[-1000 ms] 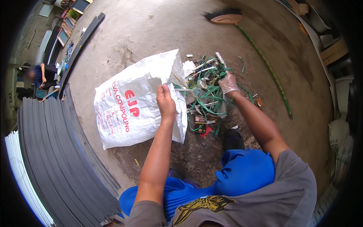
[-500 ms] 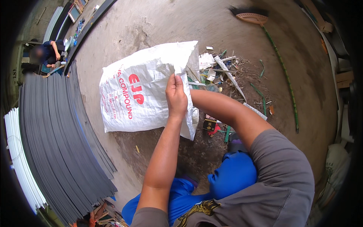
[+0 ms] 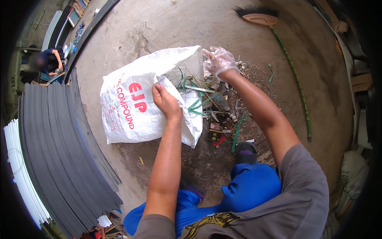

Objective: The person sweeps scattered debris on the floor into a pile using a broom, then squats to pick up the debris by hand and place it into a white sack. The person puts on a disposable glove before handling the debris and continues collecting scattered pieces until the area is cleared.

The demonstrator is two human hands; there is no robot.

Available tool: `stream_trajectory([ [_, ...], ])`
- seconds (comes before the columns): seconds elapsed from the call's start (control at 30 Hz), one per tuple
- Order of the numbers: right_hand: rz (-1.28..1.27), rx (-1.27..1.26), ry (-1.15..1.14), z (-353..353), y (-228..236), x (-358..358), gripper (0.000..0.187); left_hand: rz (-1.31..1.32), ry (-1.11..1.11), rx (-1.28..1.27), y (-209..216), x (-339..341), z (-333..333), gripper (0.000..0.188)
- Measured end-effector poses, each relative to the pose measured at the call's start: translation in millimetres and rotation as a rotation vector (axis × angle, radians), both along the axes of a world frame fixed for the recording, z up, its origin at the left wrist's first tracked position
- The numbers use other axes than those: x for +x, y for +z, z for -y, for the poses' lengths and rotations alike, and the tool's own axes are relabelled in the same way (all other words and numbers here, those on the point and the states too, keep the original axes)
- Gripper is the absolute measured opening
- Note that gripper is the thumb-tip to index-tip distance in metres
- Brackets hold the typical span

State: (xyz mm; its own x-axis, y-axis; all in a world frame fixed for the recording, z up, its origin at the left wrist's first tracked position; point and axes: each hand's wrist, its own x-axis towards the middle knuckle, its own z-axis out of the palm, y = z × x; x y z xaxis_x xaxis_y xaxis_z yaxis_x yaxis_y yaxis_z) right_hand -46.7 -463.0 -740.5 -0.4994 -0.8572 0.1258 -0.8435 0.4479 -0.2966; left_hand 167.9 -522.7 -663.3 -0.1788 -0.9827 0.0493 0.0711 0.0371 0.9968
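Note:
A white woven sack (image 3: pixel 139 95) with red print lies on its side, its mouth facing right. My bare left hand (image 3: pixel 166 102) is closed on the near side of its mouth, the thumb over the folded edge. At the far corner of the mouth is my right hand (image 3: pixel 221 63), in a clear plastic glove. Its fingers are parted and reach toward the sack's rim; whether they touch it I cannot tell. A pile of mixed litter (image 3: pixel 225 103) spreads at and inside the mouth, with green plastic strips (image 3: pixel 240 129), paper scraps and a small black box (image 3: pixel 214 136).
A broom (image 3: pixel 260 18) with a green handle lies on the concrete floor at the right. Long grey strips (image 3: pixel 59 143) are stacked at the left beside white ones (image 3: pixel 24 175). Another person (image 3: pixel 51 61) sits at the far left. My sandalled foot (image 3: pixel 246 153) is near the litter.
My right hand has come out of the sack's mouth and moved to its far corner. My left hand and the sack's edge have shifted left, and more litter shows at the opening.

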Motion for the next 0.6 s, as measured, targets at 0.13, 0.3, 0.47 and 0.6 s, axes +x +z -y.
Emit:
stream_trajectory([
  [0.13,0.206,0.403,0.065,31.2,36.6,-3.6,0.056,0.052,-0.002,-0.05,-5.6,2.2,-3.6,0.032],
  [0.3,0.082,0.378,0.207,-1.4,-18.8,1.8,0.053,0.04,-0.022,-0.013,-0.3,4.1,-6.6,0.032],
  [0.47,0.029,0.426,0.399,-66.9,-22.8,-14.3,0.044,0.076,-0.133,-0.044,-32.5,17.6,0.0,0.029],
  [0.6,0.136,0.121,0.044,-103.3,-7.6,-47.8,0.07,0.103,-0.146,-0.062,-41.0,10.2,-9.7,0.029],
])
